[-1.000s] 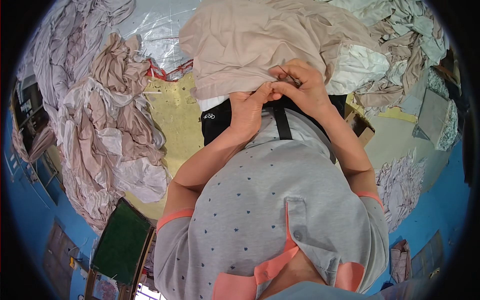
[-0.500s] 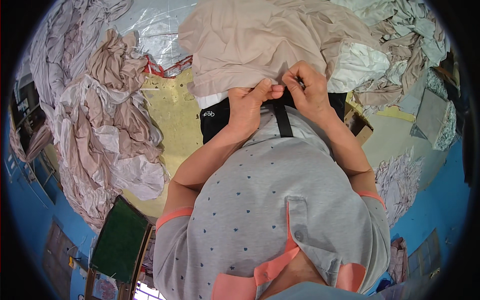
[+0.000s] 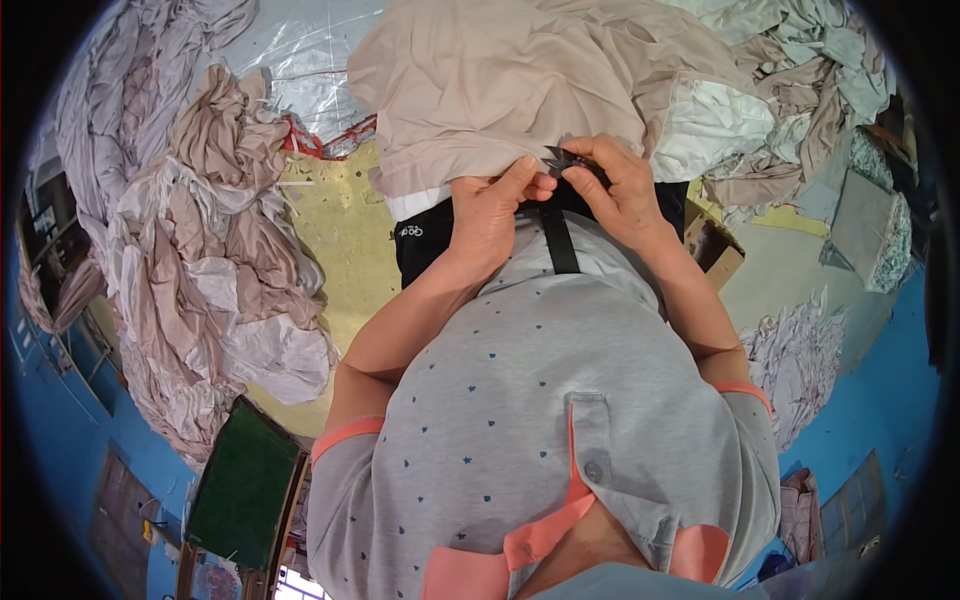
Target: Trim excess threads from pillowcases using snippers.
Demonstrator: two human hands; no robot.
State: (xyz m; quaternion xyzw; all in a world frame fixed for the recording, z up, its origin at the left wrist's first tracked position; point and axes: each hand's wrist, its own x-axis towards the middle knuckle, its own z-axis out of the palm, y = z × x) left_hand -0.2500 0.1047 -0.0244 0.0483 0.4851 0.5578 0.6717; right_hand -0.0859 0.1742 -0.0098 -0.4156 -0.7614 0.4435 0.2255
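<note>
Across my lap lies a large beige cloth [image 3: 490,90], with a white part [image 3: 715,125] at its right. My left hand [image 3: 485,220] is closed in a pinch at the near edge of this cloth, thumb against fingers. In my right hand [image 3: 622,195] is a small pair of dark thread snips [image 3: 564,158]. Their pointed blades face left, just above my left fingertips and close to the cloth edge. Whether the blades touch the cloth or a thread, I cannot tell. A black strap [image 3: 561,245] hangs down below my hands over my grey shirt.
A tall heap of crumpled beige and white cloth [image 3: 210,270] stands at the left. More piled cloth [image 3: 800,90] lies at the far right, with a bundle of pale strips [image 3: 800,360] nearer. A green board [image 3: 243,485] is at the lower left, an open cardboard box [image 3: 722,255] right of my lap.
My right hand has turned so the snips now show, blades pointing left toward my left fingers. My left hand keeps its pinch with little movement. The view has shifted slightly.
</note>
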